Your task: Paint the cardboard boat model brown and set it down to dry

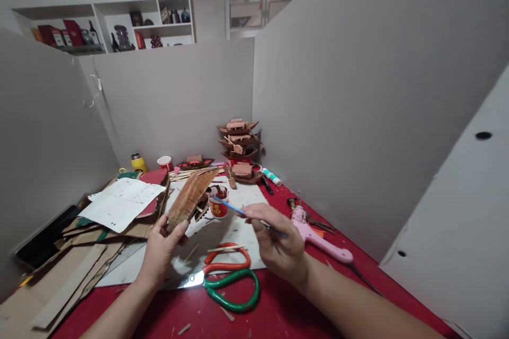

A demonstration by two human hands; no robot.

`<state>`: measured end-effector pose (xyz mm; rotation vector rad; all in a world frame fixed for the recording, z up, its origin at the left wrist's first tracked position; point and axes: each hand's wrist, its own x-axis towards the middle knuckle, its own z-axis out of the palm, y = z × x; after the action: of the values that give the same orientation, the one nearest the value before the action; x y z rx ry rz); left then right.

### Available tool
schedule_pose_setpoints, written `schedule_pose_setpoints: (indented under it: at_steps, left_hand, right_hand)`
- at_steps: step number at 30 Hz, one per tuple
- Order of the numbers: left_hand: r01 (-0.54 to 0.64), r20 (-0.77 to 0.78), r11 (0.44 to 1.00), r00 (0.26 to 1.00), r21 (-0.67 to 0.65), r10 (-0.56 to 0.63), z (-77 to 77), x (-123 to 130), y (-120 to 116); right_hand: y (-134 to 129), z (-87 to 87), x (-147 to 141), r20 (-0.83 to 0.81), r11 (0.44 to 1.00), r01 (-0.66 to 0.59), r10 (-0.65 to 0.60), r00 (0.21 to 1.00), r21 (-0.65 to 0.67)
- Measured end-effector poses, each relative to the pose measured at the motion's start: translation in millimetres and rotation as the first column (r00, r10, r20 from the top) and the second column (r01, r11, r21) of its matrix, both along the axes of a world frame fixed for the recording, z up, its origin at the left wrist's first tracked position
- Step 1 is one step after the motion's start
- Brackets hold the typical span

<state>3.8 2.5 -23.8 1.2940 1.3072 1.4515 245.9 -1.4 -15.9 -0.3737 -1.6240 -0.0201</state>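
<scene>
My left hand (165, 243) grips the near end of a brown model boat hull (191, 196), tilted up with its smooth outer side toward me. Between the fingers of my right hand (278, 241) is a thin blue paintbrush (238, 211), its tip pointing left toward the hull. Just behind, a red and white paper cup (219, 206) with dark brown stains inside stands on the white sheet (238, 233). Below my hands lie scissors (228, 278) with one orange and one green handle. The brush tip appears close to the cup's rim; whether it touches anything I cannot tell.
Finished-looking model boats (238, 140) are stacked at the back corner. Cardboard pieces (87, 270) and white paper (121, 201) pile up on the left. A pink glue gun (326, 243) lies on the right. A yellow bottle (137, 163) stands at back left. Grey partitions (170, 100) surround the table.
</scene>
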Motion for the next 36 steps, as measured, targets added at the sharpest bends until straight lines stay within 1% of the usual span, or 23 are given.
schedule_pose_setpoints:
  at_steps: [2, 4, 9, 14, 16, 18, 21, 23, 25, 28, 30, 32, 35, 36]
  left_hand:
    - [-0.003, -0.007, 1.000, 1.000, 0.000, 0.003, 0.2, 0.4, 0.1]
    - [-0.004, -0.007, 1.000, 1.000, -0.002, 0.004, -0.2, 0.6, 0.6]
    - [0.001, -0.019, 1.000, 1.000, 0.000, -0.001, -2.5, -0.6, 1.9]
    - [0.015, -0.052, 1.000, 0.999, 0.017, -0.014, -3.2, -1.8, 2.2]
    - [0.013, -0.065, 1.000, 0.998, 0.017, -0.012, -1.9, -1.2, 1.9]
    - [0.006, -0.075, 1.000, 0.997, 0.011, -0.005, 0.1, -0.2, 1.3]
    - [-0.001, -0.091, 1.000, 0.996, 0.009, 0.002, 3.3, 1.9, -0.1]
    - [-0.009, -0.103, 1.000, 0.995, 0.011, 0.010, 5.2, 3.1, -1.6]
    - [-0.016, -0.126, 1.000, 0.992, 0.007, 0.017, 6.9, 4.0, -3.1]
    - [-0.023, -0.165, 1.000, 0.986, -0.005, 0.022, 8.9, 4.5, -5.0]
    - [-0.039, -0.182, 0.999, 0.983, -0.006, 0.037, 10.0, 4.6, -5.7]
    - [-0.054, -0.199, 0.999, 0.979, 0.001, 0.053, 10.5, 4.6, -5.8]
    - [-0.056, -0.220, 0.998, 0.974, 0.017, 0.059, 9.9, 4.3, -5.3]
    - [-0.057, -0.227, 0.998, 0.972, 0.018, 0.060, 9.3, 4.1, -5.0]
  right_hand:
    - [3.6, 0.3, 3.8, -0.057, 0.997, 0.056, -0.059, 0.997, -0.049]
    - [4.8, 0.7, 4.6, -0.052, 0.996, 0.056, -0.060, 0.997, -0.066]
    - [-1.9, 1.2, -4.6, 0.072, 0.999, -0.031, 0.029, 0.997, 0.024]
    - [-8.1, -2.3, -16.1, 0.208, 0.984, -0.173, 0.161, 0.965, 0.042]
    - [-8.8, -2.0, -16.1, 0.228, 0.980, -0.193, 0.177, 0.957, 0.049]
    - [-8.1, -0.5, -12.6, 0.191, 0.984, -0.167, 0.153, 0.970, 0.059]
    - [-5.1, 2.4, -5.1, 0.079, 0.997, -0.067, 0.063, 0.995, 0.048]
    - [-3.6, 3.4, -2.8, 0.042, 1.000, -0.015, 0.014, 0.999, 0.027]
    - [-3.8, 3.4, -3.9, 0.057, 1.000, -0.022, 0.020, 0.998, 0.018]
    - [-6.0, 2.7, -7.9, 0.154, 0.994, -0.101, 0.093, 0.984, 0.043]
    - [-6.6, 3.0, -8.4, 0.202, 0.990, -0.131, 0.116, 0.972, 0.060]
    - [-5.5, 4.1, -6.4, 0.168, 0.994, -0.093, 0.082, 0.982, 0.060]
    - [-3.2, 5.7, -3.1, 0.062, 0.999, -0.011, 0.009, 0.998, 0.042]
    - [-3.0, 5.9, -3.0, 0.055, 0.999, -0.006, 0.004, 0.998, 0.039]
